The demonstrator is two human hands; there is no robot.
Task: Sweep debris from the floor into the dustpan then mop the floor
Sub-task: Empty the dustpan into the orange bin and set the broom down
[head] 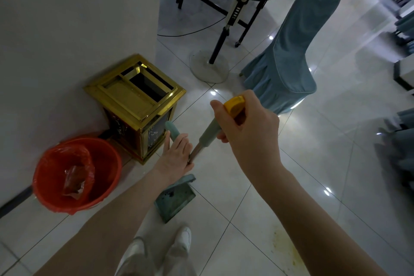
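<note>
My right hand (248, 132) grips the top of a broom handle (209, 132), which has a yellow cap (234, 105) and a pale green sleeve over a metal shaft. The shaft runs down and left past my left hand (177, 152). My left hand holds the teal dustpan handle (172, 129), whose rounded tip sticks up above the thumb. The teal dustpan (177, 197) stands on the tiled floor just below that hand, with dark specks on its inner face. The broom head is hidden behind my arms.
A gold litter bin (136, 101) and a red bucket (76, 172) lined with a red bag stand against the wall on the left. A standing fan (209, 67) and a blue-covered chair (289, 51) are ahead. A yellowish stain (284, 246) marks the tiles by my feet.
</note>
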